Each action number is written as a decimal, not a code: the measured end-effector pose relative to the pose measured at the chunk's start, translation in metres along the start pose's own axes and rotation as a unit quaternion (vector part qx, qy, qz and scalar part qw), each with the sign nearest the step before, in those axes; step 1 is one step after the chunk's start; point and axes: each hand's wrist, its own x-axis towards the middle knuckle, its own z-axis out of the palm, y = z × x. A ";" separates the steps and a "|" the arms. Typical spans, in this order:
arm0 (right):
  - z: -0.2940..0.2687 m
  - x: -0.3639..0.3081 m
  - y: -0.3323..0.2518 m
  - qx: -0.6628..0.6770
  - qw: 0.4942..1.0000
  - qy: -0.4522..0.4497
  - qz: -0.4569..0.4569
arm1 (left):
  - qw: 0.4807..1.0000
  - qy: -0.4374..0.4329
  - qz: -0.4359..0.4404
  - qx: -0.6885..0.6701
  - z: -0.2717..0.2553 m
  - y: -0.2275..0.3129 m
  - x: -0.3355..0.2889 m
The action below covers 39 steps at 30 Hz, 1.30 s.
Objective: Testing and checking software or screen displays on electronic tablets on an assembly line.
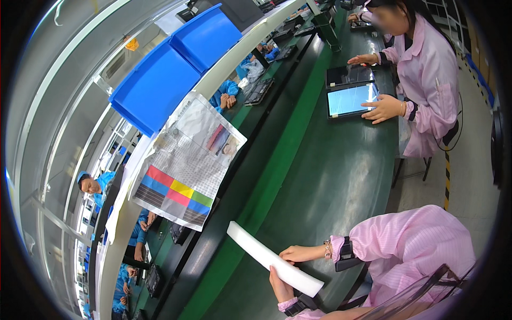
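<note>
A long white foam-like strip (pixel 266 254) is tilted above the green bench, its upper end to the left and its lower end to the right. My left hand (pixel 281 286) is closed round its lower half, the thumb pressed along the near side. On the other side, my right hand (pixel 303 253) has its fingers curled against the strip's edge, the fingertips partly hidden. Pink sleeves and black wrist straps cover both forearms, with a bracelet on the right wrist.
The green bench (pixel 341 160) curves up to a co-worker in pink (pixel 426 69), whose hands rest by a lit tablet-like panel (pixel 349 100). A printed colour sheet (pixel 186 160) hangs from a rail below blue bins (pixel 154 85). People in blue work beyond.
</note>
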 end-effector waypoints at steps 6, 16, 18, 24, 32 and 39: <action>-0.002 0.003 0.004 -0.017 1.000 0.008 0.001 | 1.000 0.024 -0.006 -0.007 0.005 0.003 -0.002; -0.001 0.002 0.005 -0.027 1.000 0.001 0.004 | 1.000 0.012 -0.016 -0.017 0.005 0.005 -0.004; -0.001 0.001 0.008 -0.023 1.000 0.000 0.005 | 1.000 0.016 -0.016 -0.022 0.006 0.004 -0.005; -0.003 0.003 0.009 -0.033 0.999 -0.009 -0.007 | 0.999 0.021 -0.018 -0.016 0.007 0.006 -0.006; -0.003 0.001 0.005 -0.064 0.998 0.003 -0.009 | 0.999 0.032 -0.009 -0.011 0.011 0.009 -0.008; -0.003 0.001 0.006 -0.067 0.998 -0.004 -0.007 | 0.998 0.015 -0.029 -0.045 0.008 0.007 -0.006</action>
